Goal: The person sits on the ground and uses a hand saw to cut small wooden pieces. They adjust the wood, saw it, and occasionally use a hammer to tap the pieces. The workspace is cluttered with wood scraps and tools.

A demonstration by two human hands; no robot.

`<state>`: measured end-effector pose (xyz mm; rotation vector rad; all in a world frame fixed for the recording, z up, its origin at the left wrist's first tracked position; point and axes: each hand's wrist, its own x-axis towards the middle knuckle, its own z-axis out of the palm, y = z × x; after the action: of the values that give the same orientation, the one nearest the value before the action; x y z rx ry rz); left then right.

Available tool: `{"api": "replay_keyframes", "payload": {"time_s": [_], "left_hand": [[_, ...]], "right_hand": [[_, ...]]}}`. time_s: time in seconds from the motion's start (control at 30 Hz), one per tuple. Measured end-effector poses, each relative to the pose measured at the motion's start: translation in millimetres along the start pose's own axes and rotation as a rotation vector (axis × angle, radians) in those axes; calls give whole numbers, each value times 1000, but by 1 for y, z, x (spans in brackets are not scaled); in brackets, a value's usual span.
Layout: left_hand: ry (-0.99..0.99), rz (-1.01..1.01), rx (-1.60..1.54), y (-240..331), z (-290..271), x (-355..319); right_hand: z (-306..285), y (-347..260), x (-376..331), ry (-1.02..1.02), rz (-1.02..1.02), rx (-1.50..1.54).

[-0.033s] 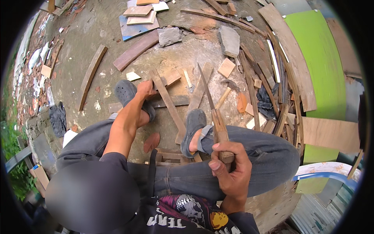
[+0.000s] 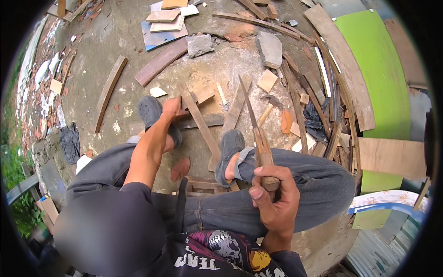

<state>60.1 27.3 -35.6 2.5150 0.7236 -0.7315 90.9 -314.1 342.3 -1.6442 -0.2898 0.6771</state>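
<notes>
My right hand (image 2: 278,196) is closed round the wooden handle of a handsaw (image 2: 262,150), held above my right leg. Its narrow dark blade, seen nearly edge-on, points away from me. On the far left, my left hand (image 2: 173,109) is closed on a short brown wooden board (image 2: 203,94), close to my left shoe; its fingertips are partly hidden. A long wooden strip (image 2: 201,121) crosses that board at a slant. Under them lies a darker plank (image 2: 200,121), and another pale plank (image 2: 237,104) slants beside the saw blade.
A hammer (image 2: 266,113) and a second wooden-handled tool (image 2: 222,94) lie on the ground. Beyond are two grey stones (image 2: 200,45) (image 2: 269,49) and stacked board offcuts (image 2: 165,25). Long timber scraps (image 2: 295,104) and a green panel (image 2: 374,69) line the right. A low wooden frame (image 2: 203,187) sits between my legs.
My right hand and the handsaw have shifted slightly to the right. My left hand stays on the board, lowered very slightly in the picture.
</notes>
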Motion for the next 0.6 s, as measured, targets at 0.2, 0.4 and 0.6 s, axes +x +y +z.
{"api": "replay_keyframes", "payload": {"time_s": [0.2, 0.4, 0.6], "left_hand": [[60, 50, -7, -21, 21, -21], [79, 80, -70, 1, 47, -57], [148, 187, -41, 10, 60, -75]], "right_hand": [[-5, -4, -12, 51, -45, 44], [-3, 3, -23, 60, -35, 55], [4, -3, -22, 23, -93, 61]]}}
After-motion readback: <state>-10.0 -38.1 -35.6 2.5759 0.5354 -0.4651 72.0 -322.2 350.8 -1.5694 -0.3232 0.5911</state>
